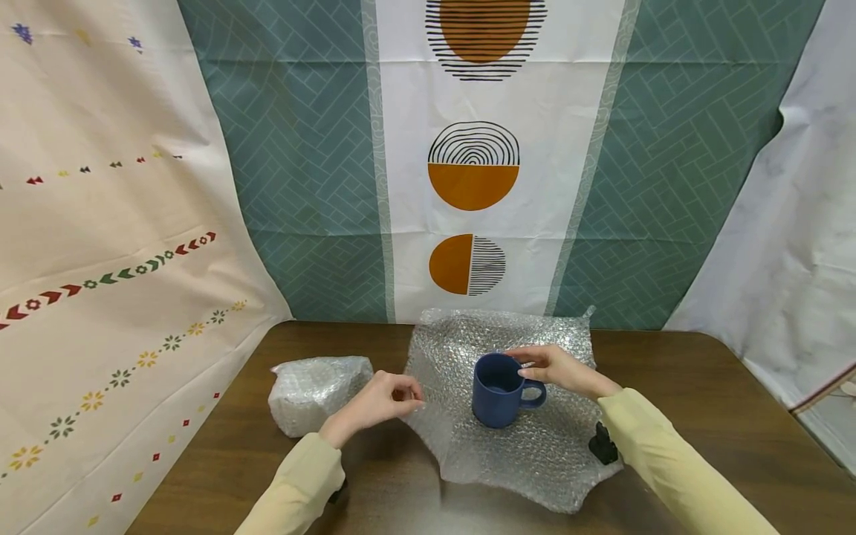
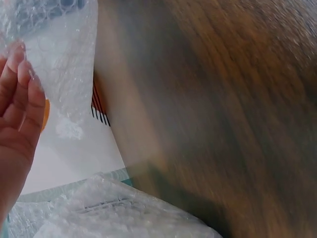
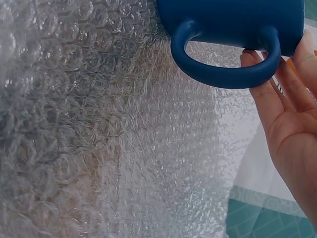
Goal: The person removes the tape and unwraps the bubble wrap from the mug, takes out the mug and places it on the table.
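A blue mug (image 1: pixel 493 405) stands upright on a spread sheet of bubble wrap (image 1: pixel 528 464), its handle pointing right. My right hand (image 1: pixel 550 369) holds the mug near its rim on the handle side. In the right wrist view, the fingers lie behind the handle (image 3: pixel 225 78) and the thumb is by the rim. My left hand (image 1: pixel 377 401) pinches the left edge of the bubble wrap, which rises to the fingertips. The left wrist view shows the lifted wrap (image 2: pixel 67 64) at the fingers; the thumb is hidden there.
A bubble-wrapped bundle (image 1: pixel 314 390) sits on the wooden table (image 1: pixel 394 494) just left of my left hand; its contents cannot be made out. Behind the table hangs a patterned cloth (image 1: pixel 307 171), with more cloth at both sides.
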A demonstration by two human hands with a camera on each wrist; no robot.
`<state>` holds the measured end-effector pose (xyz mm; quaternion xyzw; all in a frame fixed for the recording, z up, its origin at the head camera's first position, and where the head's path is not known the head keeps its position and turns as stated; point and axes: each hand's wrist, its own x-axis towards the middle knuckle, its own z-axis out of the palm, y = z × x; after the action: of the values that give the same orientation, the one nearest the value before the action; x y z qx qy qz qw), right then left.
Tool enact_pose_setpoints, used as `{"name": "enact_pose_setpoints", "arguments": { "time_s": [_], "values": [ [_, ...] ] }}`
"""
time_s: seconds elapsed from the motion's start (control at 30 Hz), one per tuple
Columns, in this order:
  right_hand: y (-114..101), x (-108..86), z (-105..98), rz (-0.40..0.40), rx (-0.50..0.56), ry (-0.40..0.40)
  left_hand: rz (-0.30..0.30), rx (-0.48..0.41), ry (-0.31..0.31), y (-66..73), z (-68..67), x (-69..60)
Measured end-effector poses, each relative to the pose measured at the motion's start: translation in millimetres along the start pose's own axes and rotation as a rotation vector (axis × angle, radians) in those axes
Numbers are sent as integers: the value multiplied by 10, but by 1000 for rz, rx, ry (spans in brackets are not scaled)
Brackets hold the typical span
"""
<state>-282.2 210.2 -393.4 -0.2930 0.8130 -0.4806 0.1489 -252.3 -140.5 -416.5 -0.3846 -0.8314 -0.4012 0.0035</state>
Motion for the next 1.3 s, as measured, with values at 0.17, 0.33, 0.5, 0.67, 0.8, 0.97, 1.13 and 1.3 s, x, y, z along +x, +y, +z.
{"name": "enact_pose_setpoints", "arguments": {
  "time_s": [0.17,0.33,0.5,0.67,0.8,0.97,1.13,1.3],
  "values": [
    [8,5,3,0,-3,0,-25,-19,-86,11,-14,-33],
    [7,6,-1,-4,-16,1,-44,0,-158,4,-29,-59],
    [2,2,-3,-2,-30,4,-48,-9,-220,-44,-39,-90],
    [3,-5,-7,-9,-33,3,-98,-25,-261,-40,-42,-125],
    [9,-9,-6,-17,-25,0,-124,-40,-278,-36,-28,-149],
    [7,-11,-1,-21,-10,-5,-135,-32,-298,-58,-7,-177],
    [-3,-16,2,-17,-1,-7,-152,-38,-316,-114,3,-202],
    [-12,-17,0,-15,-19,0,-171,-87,-311,-178,5,-222]
  ]
}}
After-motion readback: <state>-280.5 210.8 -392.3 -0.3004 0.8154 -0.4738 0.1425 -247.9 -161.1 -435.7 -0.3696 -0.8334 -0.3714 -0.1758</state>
